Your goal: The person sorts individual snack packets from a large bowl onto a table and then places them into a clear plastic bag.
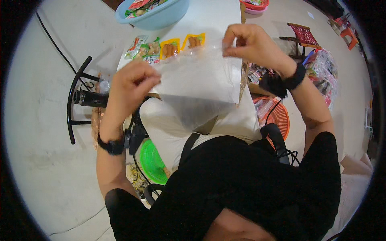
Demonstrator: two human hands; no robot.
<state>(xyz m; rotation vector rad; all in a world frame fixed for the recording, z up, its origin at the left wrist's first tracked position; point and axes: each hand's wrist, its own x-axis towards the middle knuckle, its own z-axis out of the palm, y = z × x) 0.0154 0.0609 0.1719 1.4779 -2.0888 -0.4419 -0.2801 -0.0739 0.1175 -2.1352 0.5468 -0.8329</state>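
A clear plastic bag is stretched between my two hands, over the near part of the white table and my lap. My left hand pinches its left corner. Its right corner is between the thumb and fingers of my right hand, which is somewhat blurred. Beyond the bag, two yellow-edged snack packets lie side by side, partly behind the film. To their left, green and white food packets lie in a group near my left hand.
A light blue basin of packets stands at the table's far left. On the floor are an orange basket, a green basket and, at right, a heap of plastic-wrapped packets. A folding stool stands beyond the heap.
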